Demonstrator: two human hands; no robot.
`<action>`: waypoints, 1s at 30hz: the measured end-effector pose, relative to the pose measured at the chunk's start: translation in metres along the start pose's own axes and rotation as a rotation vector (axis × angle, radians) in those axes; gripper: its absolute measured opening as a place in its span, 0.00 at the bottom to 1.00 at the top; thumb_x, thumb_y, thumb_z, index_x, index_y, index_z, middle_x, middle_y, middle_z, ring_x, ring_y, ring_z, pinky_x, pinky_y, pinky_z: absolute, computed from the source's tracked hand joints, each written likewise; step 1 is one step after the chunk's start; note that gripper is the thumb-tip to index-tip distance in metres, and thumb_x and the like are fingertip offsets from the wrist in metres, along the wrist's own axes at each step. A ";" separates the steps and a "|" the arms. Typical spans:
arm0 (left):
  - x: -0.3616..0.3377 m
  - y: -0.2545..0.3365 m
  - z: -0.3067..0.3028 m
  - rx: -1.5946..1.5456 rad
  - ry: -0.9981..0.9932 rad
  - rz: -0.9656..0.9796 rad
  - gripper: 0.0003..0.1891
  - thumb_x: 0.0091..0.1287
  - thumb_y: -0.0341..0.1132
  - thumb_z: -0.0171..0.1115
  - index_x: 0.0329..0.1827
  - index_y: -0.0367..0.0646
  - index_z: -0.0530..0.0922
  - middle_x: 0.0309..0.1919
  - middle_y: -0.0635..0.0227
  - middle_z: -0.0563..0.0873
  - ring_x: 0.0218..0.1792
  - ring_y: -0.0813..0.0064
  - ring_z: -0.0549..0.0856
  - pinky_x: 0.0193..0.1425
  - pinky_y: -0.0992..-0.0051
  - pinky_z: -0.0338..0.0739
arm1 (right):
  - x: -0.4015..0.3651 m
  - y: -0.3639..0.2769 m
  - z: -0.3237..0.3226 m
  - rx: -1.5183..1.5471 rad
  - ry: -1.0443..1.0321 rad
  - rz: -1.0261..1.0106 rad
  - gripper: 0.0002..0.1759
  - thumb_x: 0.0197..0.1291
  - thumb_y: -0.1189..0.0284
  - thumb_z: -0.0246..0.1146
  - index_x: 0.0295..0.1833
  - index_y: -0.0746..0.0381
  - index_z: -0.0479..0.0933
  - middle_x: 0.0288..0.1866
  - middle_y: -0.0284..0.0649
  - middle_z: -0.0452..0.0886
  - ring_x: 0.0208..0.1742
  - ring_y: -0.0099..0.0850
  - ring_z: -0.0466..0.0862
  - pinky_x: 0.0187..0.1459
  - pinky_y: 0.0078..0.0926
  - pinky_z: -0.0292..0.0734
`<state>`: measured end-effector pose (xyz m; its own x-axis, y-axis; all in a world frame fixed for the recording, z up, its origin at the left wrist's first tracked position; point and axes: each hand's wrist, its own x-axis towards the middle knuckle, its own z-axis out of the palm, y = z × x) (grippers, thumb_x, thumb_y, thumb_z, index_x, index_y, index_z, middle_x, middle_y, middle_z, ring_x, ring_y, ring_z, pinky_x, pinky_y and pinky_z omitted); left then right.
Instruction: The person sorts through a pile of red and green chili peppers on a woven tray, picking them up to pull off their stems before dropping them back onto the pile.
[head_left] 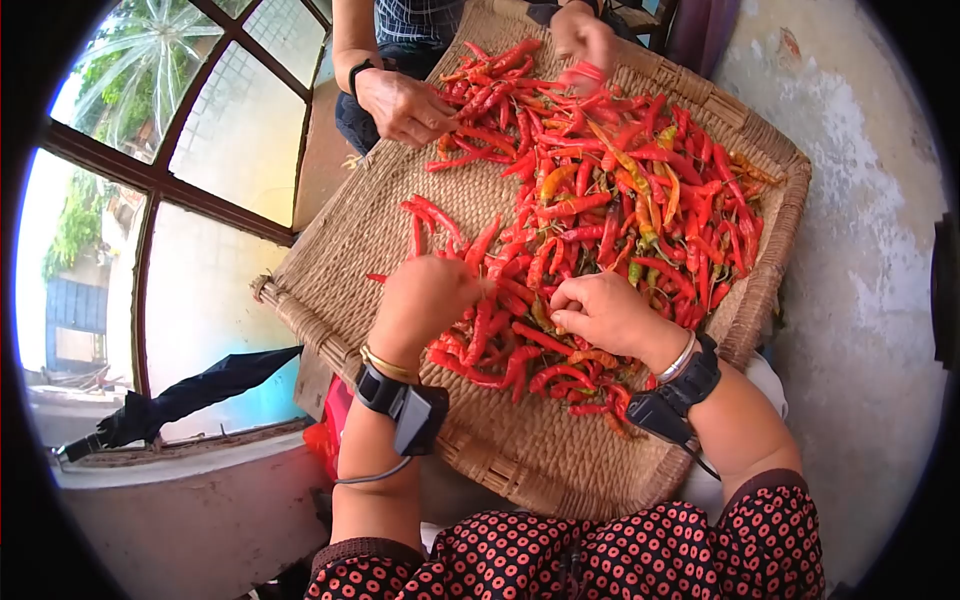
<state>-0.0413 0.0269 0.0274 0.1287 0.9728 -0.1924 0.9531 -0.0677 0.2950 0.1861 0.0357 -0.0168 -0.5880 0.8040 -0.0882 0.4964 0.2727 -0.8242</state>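
A large woven tray (330, 240) bears a wide heap of red chilies (580, 205), with a few orange and greenish ones among them. My left hand (432, 298) is over the near left part of the heap, its fingertips blurred at the chilies; what they hold, if anything, cannot be made out. To its right, my right hand (605, 312) rests at the chilies with its fingers curled in, and whatever is between them is hidden. Both wrists carry bracelets and black strapped devices.
Across the tray, another person's two hands (405, 108) touch the far chilies, one blurred. A window with dark frames (155, 180) and a folded black umbrella (205, 395) are at the left. A worn wall (850, 200) stands at the right.
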 end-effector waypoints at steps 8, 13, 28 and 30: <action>-0.004 0.002 0.006 0.139 -0.196 0.174 0.16 0.52 0.46 0.65 0.30 0.41 0.80 0.22 0.60 0.82 0.26 0.62 0.82 0.30 0.66 0.74 | 0.000 -0.002 -0.001 -0.071 -0.047 -0.009 0.11 0.50 0.66 0.63 0.34 0.63 0.78 0.30 0.46 0.81 0.36 0.43 0.81 0.40 0.38 0.75; -0.009 -0.008 -0.016 -0.827 -0.338 0.070 0.10 0.58 0.34 0.61 0.37 0.36 0.76 0.22 0.70 0.80 0.24 0.78 0.80 0.29 0.77 0.75 | -0.001 -0.005 0.000 0.045 -0.014 -0.082 0.11 0.50 0.67 0.63 0.35 0.63 0.78 0.30 0.45 0.81 0.35 0.41 0.82 0.39 0.36 0.76; 0.023 -0.037 -0.011 -0.836 0.283 -0.225 0.09 0.66 0.36 0.54 0.43 0.40 0.78 0.33 0.64 0.81 0.28 0.71 0.81 0.31 0.75 0.76 | -0.001 -0.005 -0.001 -0.032 -0.049 -0.088 0.11 0.50 0.67 0.63 0.35 0.64 0.78 0.30 0.45 0.81 0.35 0.41 0.82 0.39 0.35 0.76; 0.017 -0.029 -0.004 -0.042 0.184 -0.151 0.07 0.58 0.33 0.57 0.36 0.43 0.81 0.37 0.57 0.79 0.34 0.57 0.80 0.38 0.64 0.76 | -0.001 -0.004 -0.001 -0.043 -0.048 -0.100 0.11 0.50 0.67 0.63 0.35 0.64 0.78 0.30 0.46 0.81 0.35 0.41 0.82 0.39 0.36 0.76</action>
<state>-0.0682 0.0463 0.0193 -0.0705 0.9954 -0.0652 0.9451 0.0875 0.3148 0.1851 0.0342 -0.0125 -0.6655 0.7456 -0.0350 0.4605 0.3733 -0.8054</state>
